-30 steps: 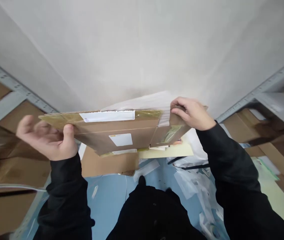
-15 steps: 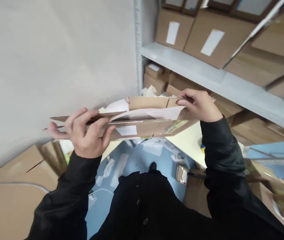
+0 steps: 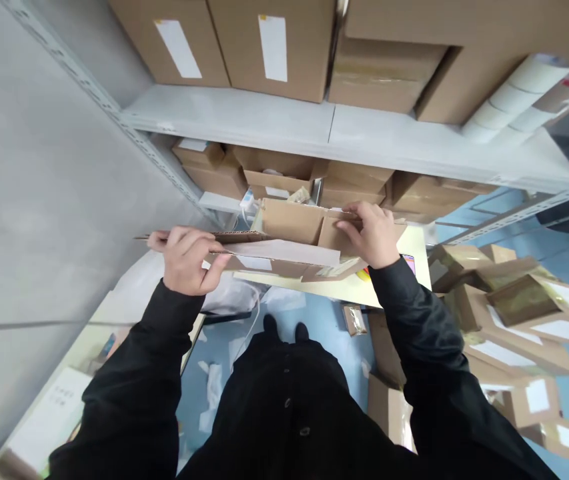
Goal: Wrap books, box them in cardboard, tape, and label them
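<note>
A brown cardboard box (image 3: 291, 221), with its flaps up, is held between my two hands above a pale yellow table. White paper (image 3: 289, 252) shows inside its opening. My left hand (image 3: 189, 260) is closed on the flaps at the left end, thumb on the near side and fingers over the top. On the far right edge, my right hand (image 3: 371, 233) pinches a flap between thumb and fingers. A white label (image 3: 255, 263) sits on the near face, and clear tape (image 3: 339, 268) crosses it farther right. What lies deeper in the box is hidden.
The pale yellow table (image 3: 314, 290) runs under the box. Behind it, a grey shelf (image 3: 244, 113) carries labelled cartons (image 3: 294, 50) and white rolls (image 3: 514, 100). Many cartons (image 3: 519, 327) are piled on the right. White scraps (image 3: 213, 387) lie on the blue floor (image 3: 274, 320).
My view has turned right, bringing more shelf, rolls and piled cartons into sight. Both hands keep hold of the box, which now appears over the table.
</note>
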Demonstrator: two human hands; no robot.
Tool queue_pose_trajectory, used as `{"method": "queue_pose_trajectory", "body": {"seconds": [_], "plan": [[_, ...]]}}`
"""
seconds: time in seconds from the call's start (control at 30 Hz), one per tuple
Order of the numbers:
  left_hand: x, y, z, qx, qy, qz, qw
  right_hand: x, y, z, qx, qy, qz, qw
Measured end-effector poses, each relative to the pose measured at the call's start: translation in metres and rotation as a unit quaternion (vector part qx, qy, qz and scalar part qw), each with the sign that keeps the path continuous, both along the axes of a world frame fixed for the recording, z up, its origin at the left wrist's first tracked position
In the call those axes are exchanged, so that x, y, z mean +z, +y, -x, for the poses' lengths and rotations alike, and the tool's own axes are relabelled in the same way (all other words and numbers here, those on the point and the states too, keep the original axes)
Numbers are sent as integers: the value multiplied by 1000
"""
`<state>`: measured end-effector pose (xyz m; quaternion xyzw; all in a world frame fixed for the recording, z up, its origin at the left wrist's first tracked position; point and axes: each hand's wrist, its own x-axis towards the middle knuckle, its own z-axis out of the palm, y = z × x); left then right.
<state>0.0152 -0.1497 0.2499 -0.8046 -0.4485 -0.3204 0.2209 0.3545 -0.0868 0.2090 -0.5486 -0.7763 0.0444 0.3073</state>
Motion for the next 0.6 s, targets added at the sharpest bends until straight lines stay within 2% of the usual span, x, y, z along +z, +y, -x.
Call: {"method": "queue_pose_trajectory", "body": {"seconds": [0.1,0.2,0.3,0.43,0.6], "plan": [[-6,28,4,-56,-10,20,998,-6,2,3,-18,-25,19,999],[-13,56,14,-127,-2,1,992,-4,2,11,-18,-36,60,997],[-20,80,25,-166,4,16,986,-1,5,18,-34,-14,115,993],[-29,101,37,-208,-29,47,977,-2,15,24,-47,13,162,986],[-37,117,27,-287,-37,117,950,3,25,38,-82,-7,147,986]]}}
